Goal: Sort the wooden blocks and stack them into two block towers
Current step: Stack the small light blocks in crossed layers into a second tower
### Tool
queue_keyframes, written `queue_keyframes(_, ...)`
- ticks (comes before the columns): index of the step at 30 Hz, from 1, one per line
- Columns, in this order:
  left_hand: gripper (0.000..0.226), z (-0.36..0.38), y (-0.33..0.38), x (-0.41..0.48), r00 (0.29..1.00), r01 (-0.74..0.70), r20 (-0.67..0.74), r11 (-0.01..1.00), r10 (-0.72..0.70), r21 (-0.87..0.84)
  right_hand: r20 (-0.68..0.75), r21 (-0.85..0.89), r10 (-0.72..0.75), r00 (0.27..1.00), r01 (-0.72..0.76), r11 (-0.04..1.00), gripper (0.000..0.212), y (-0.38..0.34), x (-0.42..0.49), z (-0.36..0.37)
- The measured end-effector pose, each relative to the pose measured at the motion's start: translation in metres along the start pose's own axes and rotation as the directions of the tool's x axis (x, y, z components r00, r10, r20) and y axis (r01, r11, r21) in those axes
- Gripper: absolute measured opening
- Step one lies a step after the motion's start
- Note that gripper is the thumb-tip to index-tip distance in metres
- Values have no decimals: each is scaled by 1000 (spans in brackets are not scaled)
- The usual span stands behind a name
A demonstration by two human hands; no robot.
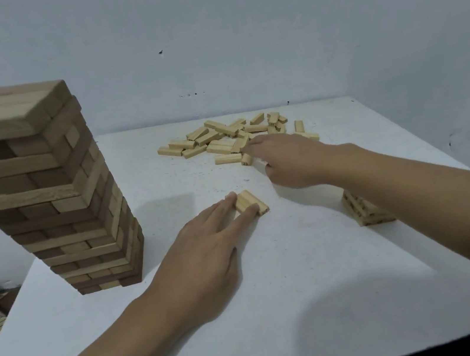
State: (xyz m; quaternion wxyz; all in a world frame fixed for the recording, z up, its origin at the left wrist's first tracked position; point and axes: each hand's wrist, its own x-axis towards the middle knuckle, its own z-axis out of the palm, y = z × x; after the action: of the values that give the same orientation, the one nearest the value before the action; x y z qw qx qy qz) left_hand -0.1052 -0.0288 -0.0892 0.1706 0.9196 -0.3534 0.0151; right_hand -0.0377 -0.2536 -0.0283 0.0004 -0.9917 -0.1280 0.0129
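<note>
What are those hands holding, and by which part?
Left hand: straight fingers flank two small blocks, no grip. Right hand, at the pile: cannot tell.

One small block (pixel 245 160) is showing the number 23 in dark print on its end. It is lying on the white counter (pixel 306 274), at the near edge of the pile of light blocks (pixel 218 141), just beside the fingers of the right hand (pixel 290 162). A block at the back of the pile (pixel 272 122) is showing dark marks that may be 11, but they are too small to be sure. The pair of blocks (pixel 248 200) that the left hand (pixel 207 263) is touching is showing a dark mark on one end, too blurred to read. The short stack (pixel 367 214) is also showing little dark marks on its block ends, and these are too blurred to read as well.
</note>
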Motion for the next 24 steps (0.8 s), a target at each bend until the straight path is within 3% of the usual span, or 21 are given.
queue_keyframes(3, 71, -1, 2, 1, 1000, 8, -7, 1000, -8, 9, 32, -91, -4, 999, 7, 996, 32, 2, 12, 5)
queue_keyframes(6, 70, 1, 1, 1, 999, 9, -36, 1000, -9, -2, 9, -99, -4, 1000, 5, 995, 30, 1, 15, 7)
queue_keyframes(15, 60, 3, 1, 1, 995, -16, -101, 998, 10, -54, 79, 124, 80, 994, -89, 988, 24, -33, -47, 0)
queue_keyframes(20, 56, 4, -1, 2, 993, -19, -121, 995, 8, -95, 70, 227, 64, 995, -78, 971, 44, -40, -79, 15)
queue_keyframes(24, 51, 0, -1, 4, 990, -31, -143, 984, 6, -173, -224, 384, 15, 975, 74, 920, 44, -42, -91, 31)
